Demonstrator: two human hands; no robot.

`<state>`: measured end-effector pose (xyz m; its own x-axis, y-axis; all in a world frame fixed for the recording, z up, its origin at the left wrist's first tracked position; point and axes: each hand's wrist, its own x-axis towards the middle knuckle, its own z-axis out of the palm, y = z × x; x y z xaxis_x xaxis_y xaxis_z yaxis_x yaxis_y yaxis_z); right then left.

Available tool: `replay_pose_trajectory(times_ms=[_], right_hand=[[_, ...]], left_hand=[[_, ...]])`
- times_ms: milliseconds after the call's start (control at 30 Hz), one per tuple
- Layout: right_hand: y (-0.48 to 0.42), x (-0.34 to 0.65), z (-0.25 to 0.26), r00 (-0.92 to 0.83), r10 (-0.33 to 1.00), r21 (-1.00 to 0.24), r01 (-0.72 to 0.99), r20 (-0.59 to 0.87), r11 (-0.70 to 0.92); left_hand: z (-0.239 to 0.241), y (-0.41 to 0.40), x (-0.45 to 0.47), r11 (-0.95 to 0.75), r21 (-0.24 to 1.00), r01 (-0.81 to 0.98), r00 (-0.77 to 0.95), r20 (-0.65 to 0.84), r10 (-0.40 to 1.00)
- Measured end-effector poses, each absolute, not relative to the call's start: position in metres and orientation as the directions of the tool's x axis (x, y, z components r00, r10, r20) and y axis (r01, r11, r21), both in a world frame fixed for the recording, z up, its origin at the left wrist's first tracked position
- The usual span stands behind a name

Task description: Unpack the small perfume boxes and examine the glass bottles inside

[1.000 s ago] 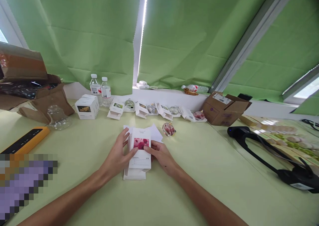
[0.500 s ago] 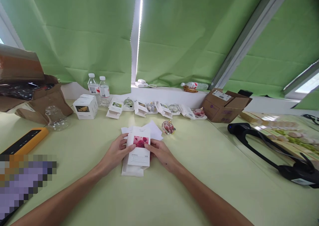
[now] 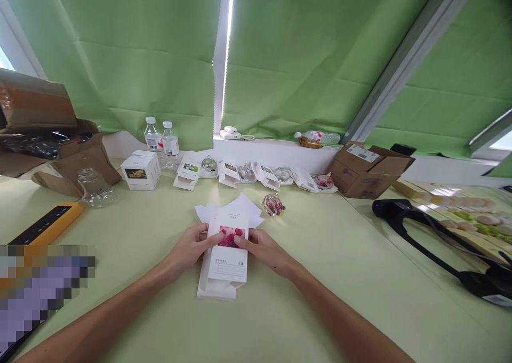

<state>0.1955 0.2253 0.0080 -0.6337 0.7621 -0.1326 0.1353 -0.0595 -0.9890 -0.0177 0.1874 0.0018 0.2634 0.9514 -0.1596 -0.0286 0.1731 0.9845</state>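
Observation:
A white cardboard box (image 3: 228, 261) printed with a pink rose picture is between my two hands, its flap end toward me. My left hand (image 3: 196, 245) grips its left side, thumb on the picture. From the other side my right hand (image 3: 260, 245) grips it too, thumb also on the front. Behind the box lie sheets of white paper (image 3: 245, 208), partly covered by it. A round glass ornament (image 3: 273, 204) with reddish contents sits on the table, right of the paper and apart from my hands.
Along the back stand several small white boxes (image 3: 187, 172) beside glass ornaments (image 3: 209, 164). A closed white box (image 3: 141, 171), water bottles (image 3: 171, 145) and a clear jar (image 3: 94, 190) are at left. On the right are a brown carton (image 3: 360, 174) and a black headset (image 3: 416, 245).
The rose box has come slightly closer to me, with both hands still on it. The whole view has shifted a little.

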Motion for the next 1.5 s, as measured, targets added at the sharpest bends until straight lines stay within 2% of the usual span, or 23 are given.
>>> replay_pose_trajectory(times_ms=[167, 233, 367, 500, 767, 867, 1100, 1500], right_hand=[[0.23, 0.204, 0.011, -0.73, 0.637, -0.967, 0.232, -0.246, -0.107], [0.229, 0.205, 0.011, -0.709, 0.659, -0.965, 0.24, -0.25, -0.108], [0.229, 0.204, 0.008, -0.616, 0.755, -0.969, 0.225, -0.225, -0.106], [0.233, 0.206, 0.004, -0.567, 0.79, -0.965, 0.23, -0.235, -0.122], [0.231, 0.209, 0.017, -0.744, 0.621, -0.964, 0.256, -0.248, -0.079], [0.23, 0.208, 0.018, -0.728, 0.644, -0.967, 0.242, -0.237, -0.082], [0.232, 0.208, 0.013, -0.699, 0.682, -0.973, 0.212, -0.218, -0.093], [0.23, 0.206, 0.009, -0.656, 0.73, -0.98, 0.162, -0.192, -0.112]], left_hand=[[-0.004, 0.19, -0.019, 0.158, 0.987, 0.022, 0.223, -0.159, 0.962], [-0.003, 0.19, -0.02, 0.145, 0.988, 0.048, 0.236, -0.152, 0.96], [0.002, 0.191, -0.024, 0.098, 0.993, 0.07, 0.407, -0.118, 0.906], [0.009, 0.19, -0.027, 0.132, 0.986, 0.097, 0.479, -0.163, 0.863], [0.006, 0.189, -0.026, 0.183, 0.983, 0.013, 0.387, -0.174, 0.906], [0.004, 0.19, -0.028, 0.185, 0.983, 0.005, 0.381, -0.172, 0.908], [0.008, 0.191, -0.03, 0.195, 0.981, -0.001, 0.497, -0.169, 0.851], [0.005, 0.19, -0.027, 0.155, 0.987, 0.042, 0.443, -0.157, 0.882]])
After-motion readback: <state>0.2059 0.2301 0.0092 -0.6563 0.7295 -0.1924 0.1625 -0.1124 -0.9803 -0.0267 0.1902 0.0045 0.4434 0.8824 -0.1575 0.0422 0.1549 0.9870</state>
